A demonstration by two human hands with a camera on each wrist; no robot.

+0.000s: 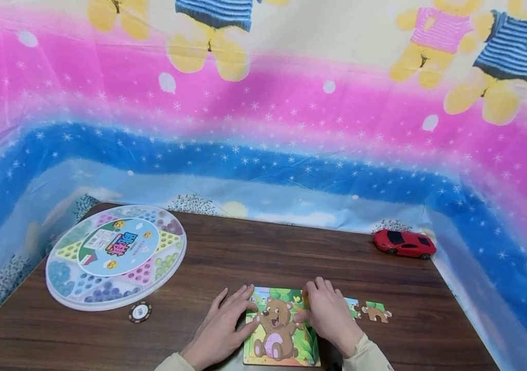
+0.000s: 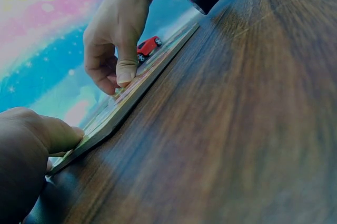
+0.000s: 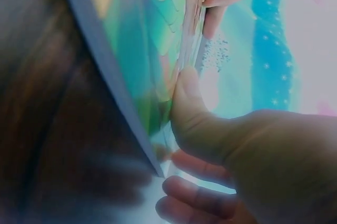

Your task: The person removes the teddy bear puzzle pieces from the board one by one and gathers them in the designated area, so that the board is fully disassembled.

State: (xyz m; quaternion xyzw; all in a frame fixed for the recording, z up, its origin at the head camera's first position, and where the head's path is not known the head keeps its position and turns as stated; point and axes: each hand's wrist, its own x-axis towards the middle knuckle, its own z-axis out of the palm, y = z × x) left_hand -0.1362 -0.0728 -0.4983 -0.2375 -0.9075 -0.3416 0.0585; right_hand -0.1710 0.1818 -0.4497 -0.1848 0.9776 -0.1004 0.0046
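Observation:
A jigsaw puzzle (image 1: pixel 274 330) with a brown bear lies flat on the wooden table in a thin board. At its left side rests my left hand (image 1: pixel 223 324), fingers spread, thumb and fingertips touching the left edge. My right hand (image 1: pixel 330 314) is over the upper right part, its thumb pressing on the picture and its other fingers near the far right corner. What lies beneath that palm is hidden. In the right wrist view the right thumb (image 3: pixel 187 90) lies against the puzzle face. Just right of the hand are loose puzzle pieces (image 1: pixel 376 312), one partly covered.
A round Chinese checkers board (image 1: pixel 61 296) lies at the left, with a poker chip (image 1: pixel 140 312) by its near edge. A red toy car (image 1: pixel 404 244) stands at the back right. Patterned cloth (image 1: pixel 263 154) hangs behind the table.

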